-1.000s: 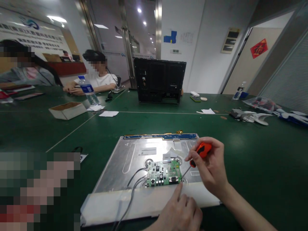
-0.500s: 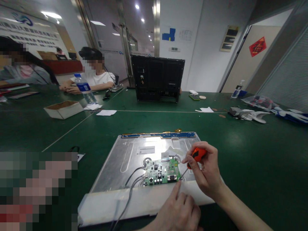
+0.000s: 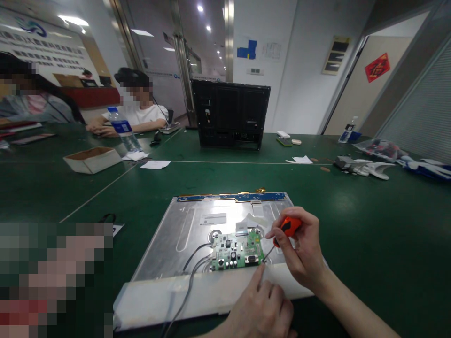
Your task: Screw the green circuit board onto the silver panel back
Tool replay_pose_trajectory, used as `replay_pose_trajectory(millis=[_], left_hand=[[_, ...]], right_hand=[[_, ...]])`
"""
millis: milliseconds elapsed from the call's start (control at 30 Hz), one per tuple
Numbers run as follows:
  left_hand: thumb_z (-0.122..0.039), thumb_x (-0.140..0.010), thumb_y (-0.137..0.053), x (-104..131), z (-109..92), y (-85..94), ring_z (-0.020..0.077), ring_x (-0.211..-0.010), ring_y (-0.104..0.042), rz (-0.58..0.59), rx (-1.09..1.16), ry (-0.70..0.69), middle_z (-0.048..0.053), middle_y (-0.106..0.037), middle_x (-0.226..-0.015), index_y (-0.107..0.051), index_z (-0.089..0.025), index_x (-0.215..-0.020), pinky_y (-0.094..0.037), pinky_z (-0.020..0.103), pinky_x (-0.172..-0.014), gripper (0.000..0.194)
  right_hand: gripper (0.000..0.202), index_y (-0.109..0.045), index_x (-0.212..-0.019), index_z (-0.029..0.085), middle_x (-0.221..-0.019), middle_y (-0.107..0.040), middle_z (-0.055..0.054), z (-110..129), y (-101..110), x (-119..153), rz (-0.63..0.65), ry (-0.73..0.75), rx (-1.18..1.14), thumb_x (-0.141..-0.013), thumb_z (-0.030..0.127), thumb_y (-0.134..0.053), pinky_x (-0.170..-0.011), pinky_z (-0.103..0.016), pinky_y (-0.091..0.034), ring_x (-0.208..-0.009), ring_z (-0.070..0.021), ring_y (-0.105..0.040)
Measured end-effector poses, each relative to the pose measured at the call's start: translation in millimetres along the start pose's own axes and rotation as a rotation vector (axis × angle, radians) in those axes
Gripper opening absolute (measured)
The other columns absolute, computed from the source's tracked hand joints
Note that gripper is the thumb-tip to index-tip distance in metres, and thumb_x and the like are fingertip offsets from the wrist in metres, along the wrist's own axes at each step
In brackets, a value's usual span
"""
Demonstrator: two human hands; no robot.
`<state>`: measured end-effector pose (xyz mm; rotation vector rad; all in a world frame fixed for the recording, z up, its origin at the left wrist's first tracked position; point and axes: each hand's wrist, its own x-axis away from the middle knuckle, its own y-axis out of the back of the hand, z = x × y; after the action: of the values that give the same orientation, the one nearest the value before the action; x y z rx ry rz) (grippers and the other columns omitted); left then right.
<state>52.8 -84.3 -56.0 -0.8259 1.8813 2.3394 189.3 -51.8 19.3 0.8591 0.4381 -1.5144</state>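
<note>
A metal display panel lies flat on the green table, with a green circuit board on its back. My right hand grips an orange screwdriver, its shaft slanting down-left to the board's lower right corner. Beside that tip, my left hand has its index finger stretched to the corner, the other fingers curled; whether it pinches anything small there is hidden. Dark cables run from the board's left side over a whitish strip along the panel's near edge.
A black monitor casing stands at the back. To the left are an open box, a water bottle and two seated people. White and grey items and a plastic bag lie at the right.
</note>
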Motion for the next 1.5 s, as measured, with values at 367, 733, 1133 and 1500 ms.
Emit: replay_pose_trajectory(millis=[367, 733, 1133, 1500], left_hand=[[-0.054, -0.081, -0.059, 0, -2, -3.0, 0.0195, -0.062, -0.058, 0.028, 0.011, 0.012, 0.004, -0.063, -0.067, -0.059, -0.015, -0.081, -0.04, 0.05, -0.091, 0.039], [-0.055, -0.079, -0.061, 0, -1, -1.4, 0.0194, -0.063, -0.056, 0.018, 0.001, 0.006, 0.002, -0.062, -0.067, -0.059, -0.016, -0.079, -0.038, 0.05, -0.092, 0.039], [-0.053, -0.083, -0.058, 0, -1, 1.2, 0.0193, -0.065, -0.055, 0.019, -0.008, -0.005, 0.003, -0.062, -0.069, -0.058, -0.016, -0.083, -0.039, 0.048, -0.091, 0.037], [-0.053, -0.081, -0.057, 3, -2, -3.8, 0.0213, -0.067, -0.055, -0.061, -0.03, 0.003, 0.003, -0.06, -0.067, -0.058, -0.016, -0.082, -0.038, 0.049, -0.091, 0.037]], right_hand=[[0.043, -0.035, -0.121, 0.025, -0.09, -0.051, -0.004, 6, -1, -3, 0.037, 0.16, 0.093, -0.084, 0.004, -0.046, -0.066, -0.038, -0.051, -0.079, -0.018, -0.055], [0.046, -0.036, -0.122, 0.025, -0.09, -0.05, -0.004, 7, 0, -6, 0.052, 0.159, 0.125, -0.083, 0.003, -0.047, -0.068, -0.038, -0.05, -0.08, -0.0178, -0.054], [0.046, -0.045, -0.124, 0.022, -0.104, -0.059, -0.006, 12, 7, -11, 0.029, 0.07, 0.288, -0.081, 0.01, -0.053, -0.077, -0.035, -0.052, -0.092, -0.0189, -0.059], [0.039, -0.035, -0.12, 0.024, -0.109, -0.059, -0.006, 6, 4, -9, 0.042, 0.031, 0.191, -0.087, 0.014, -0.053, -0.074, -0.032, -0.052, -0.082, -0.0136, -0.06]])
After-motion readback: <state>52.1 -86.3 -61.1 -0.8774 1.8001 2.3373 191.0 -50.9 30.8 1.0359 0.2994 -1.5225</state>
